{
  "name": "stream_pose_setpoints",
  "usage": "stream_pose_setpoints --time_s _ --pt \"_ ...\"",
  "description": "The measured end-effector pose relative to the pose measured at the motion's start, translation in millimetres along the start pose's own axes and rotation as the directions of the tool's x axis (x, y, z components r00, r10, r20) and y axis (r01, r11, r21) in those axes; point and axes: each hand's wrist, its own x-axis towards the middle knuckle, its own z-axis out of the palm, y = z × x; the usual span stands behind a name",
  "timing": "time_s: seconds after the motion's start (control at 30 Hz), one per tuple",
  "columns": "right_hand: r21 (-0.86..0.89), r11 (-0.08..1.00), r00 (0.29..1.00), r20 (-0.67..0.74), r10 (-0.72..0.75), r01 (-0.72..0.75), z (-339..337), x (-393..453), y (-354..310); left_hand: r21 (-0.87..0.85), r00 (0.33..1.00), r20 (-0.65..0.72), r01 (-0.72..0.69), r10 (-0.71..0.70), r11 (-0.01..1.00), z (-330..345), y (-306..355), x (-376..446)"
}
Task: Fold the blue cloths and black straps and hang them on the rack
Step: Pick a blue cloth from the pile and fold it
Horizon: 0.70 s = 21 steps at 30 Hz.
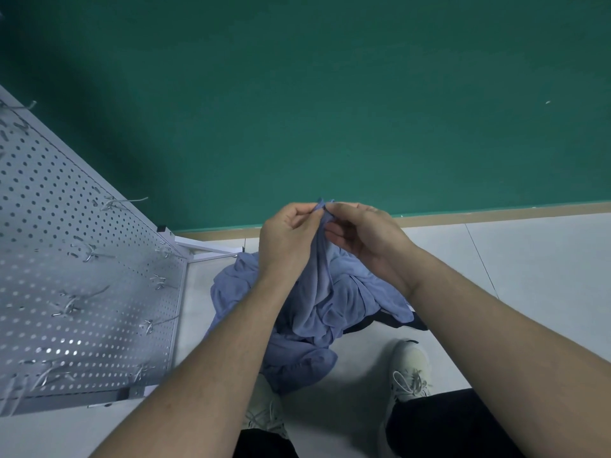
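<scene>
The pale tiled floor (529, 259) carries a crumpled heap of blue cloths (297, 325), with a black strap (390, 320) showing from under its right edge. The white pegboard rack (82, 276) stands on it at left, beside the heap.

Soft matt blue cloth pile (317, 309), fine-napped, creased; dark black fabric strap (396, 320) under it, matt; grey perforated metal pegboard rack (82, 259) w/ painted satin finish, bare wire hooks (86, 252) shiny; pale tiled floor (496, 259) smooth, semi-gloss; green wall (330, 94) matt, slightly grainy; white mesh-fabric shoe (411, 368), laces cloth.
</scene>
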Motion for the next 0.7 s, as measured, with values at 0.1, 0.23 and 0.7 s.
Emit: stream_pose_setpoints --time_s 0.1,0.23,0.7 --pt "0.016 1.0 1.0 -0.012 -0.006 0.006 -0.5 -0.8 -0.2 0.001 1.0 0.027 -0.011 0.011 1.0 1.4 -1.4 -1.0" --pt "0.057 0.998 1.0 0.028 0.01 -0.012 -1.8 -1.9 -1.5 0.005 1.0 0.008 -0.003 0.003 1.0 0.9 -1.9 0.0" --pt "-0.36 0.918 0.983 -0.001 -0.181 0.169 -2.8 -10.6 -8.7 0.064 1.0 0.018 -0.023 0.022 0.998 -10.1 -10.4 11.4"
